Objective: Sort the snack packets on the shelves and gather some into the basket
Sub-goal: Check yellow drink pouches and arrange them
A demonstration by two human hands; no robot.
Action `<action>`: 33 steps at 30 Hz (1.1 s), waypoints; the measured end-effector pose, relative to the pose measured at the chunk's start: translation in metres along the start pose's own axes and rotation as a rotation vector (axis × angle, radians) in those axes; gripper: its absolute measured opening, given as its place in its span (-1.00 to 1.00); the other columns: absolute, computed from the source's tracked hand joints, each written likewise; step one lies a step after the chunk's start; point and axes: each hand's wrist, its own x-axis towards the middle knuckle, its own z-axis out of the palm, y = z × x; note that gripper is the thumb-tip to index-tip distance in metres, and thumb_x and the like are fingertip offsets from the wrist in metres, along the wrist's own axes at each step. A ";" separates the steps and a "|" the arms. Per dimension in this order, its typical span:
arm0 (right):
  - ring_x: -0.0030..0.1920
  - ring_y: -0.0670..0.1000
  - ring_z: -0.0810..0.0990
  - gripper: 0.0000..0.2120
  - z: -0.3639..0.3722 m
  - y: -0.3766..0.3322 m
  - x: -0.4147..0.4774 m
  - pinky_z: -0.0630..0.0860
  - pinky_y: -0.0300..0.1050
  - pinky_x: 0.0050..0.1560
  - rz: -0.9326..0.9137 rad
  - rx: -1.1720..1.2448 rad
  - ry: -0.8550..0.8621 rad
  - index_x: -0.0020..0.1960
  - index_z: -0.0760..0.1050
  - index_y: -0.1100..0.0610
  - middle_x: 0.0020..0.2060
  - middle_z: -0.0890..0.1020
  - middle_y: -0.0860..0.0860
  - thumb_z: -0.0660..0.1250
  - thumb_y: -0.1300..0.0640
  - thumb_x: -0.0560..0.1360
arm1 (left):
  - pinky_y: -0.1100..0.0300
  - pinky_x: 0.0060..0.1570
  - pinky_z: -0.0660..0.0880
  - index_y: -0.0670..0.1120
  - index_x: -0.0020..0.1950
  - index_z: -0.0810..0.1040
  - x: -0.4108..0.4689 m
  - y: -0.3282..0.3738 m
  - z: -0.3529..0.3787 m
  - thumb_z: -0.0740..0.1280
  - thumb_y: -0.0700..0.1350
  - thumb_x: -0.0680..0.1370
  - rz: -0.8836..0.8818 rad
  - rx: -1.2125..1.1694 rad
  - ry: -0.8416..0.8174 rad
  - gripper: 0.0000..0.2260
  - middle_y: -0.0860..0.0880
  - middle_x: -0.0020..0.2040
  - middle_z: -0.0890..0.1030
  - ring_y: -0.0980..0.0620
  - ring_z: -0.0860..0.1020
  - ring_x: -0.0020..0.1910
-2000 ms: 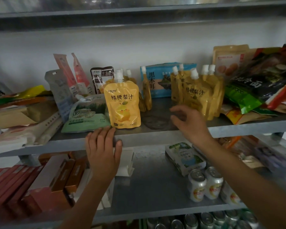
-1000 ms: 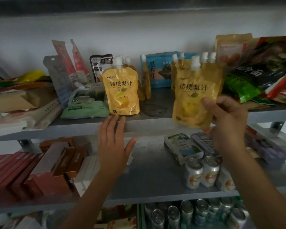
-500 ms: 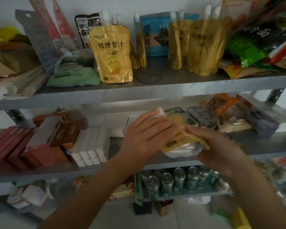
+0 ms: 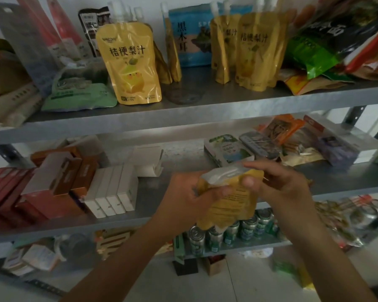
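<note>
While both hands meet in front of the middle shelf (image 4: 148, 199), a yellow juice pouch (image 4: 231, 203) is held between them, clear of the shelf boards, with its silvery base (image 4: 220, 174) turned upward and fine print facing the camera; the left hand (image 4: 188, 192) grips the pouch's left edge, thumb curled across its face; the right hand (image 4: 282, 188) pinches the upper right corner, thumb pressed on the face and fingers curled over the top; on the upper shelf (image 4: 205, 118) a matching front pouch (image 4: 131, 64) stands upright beside a green packet (image 4: 79, 97) lying flat; further right, two more upright pouches (image 4: 258, 51) partly cover a blue box (image 4: 190, 35); white boxes (image 4: 111, 190) sit in a row on the middle shelf, touching brown cartons (image 4: 74, 177); green cans (image 4: 227, 234) stand on the lower shelf, partly hidden behind the held pouch.
</note>
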 end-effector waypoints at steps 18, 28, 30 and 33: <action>-0.12 -0.05 0.70 -0.76 0.007 0.011 -0.002 0.57 -0.29 -0.21 0.435 -0.015 -0.357 -0.02 0.62 0.11 -0.15 0.72 -0.04 0.40 0.06 0.34 | 0.21 -0.39 0.49 -0.06 -0.37 0.58 0.009 -0.009 -0.001 0.41 -0.11 0.50 -0.163 -0.099 0.329 -0.77 -0.03 -0.44 0.53 0.03 0.53 -0.41; -0.20 0.10 0.70 -0.73 0.002 0.021 0.004 0.61 -0.15 -0.31 0.682 0.356 -0.105 -0.04 0.60 0.31 -0.14 0.70 0.21 0.39 0.19 0.32 | 0.10 0.28 0.42 -0.04 0.31 0.49 -0.005 -0.040 -0.007 0.33 -0.39 0.37 0.384 0.552 -0.002 -0.46 0.02 0.31 0.50 0.07 0.43 0.32; -0.17 0.13 0.70 -0.69 0.001 0.021 0.005 0.62 -0.13 -0.26 0.696 0.378 -0.147 0.00 0.59 0.34 -0.09 0.68 0.24 0.38 0.19 0.32 | 0.04 0.28 0.43 -0.06 0.34 0.47 -0.005 -0.044 -0.003 0.46 -0.21 0.44 0.459 0.613 -0.067 -0.51 -0.02 0.36 0.47 0.03 0.43 0.34; -0.09 0.13 0.68 -0.59 0.000 0.020 0.005 0.62 -0.10 -0.13 0.724 0.382 -0.297 0.06 0.60 0.31 -0.03 0.67 0.23 0.36 -0.02 0.42 | 0.08 0.18 0.51 -0.12 0.23 0.59 -0.006 -0.045 -0.001 0.43 0.00 0.46 0.411 0.588 0.000 -0.62 -0.05 0.22 0.60 0.05 0.55 0.20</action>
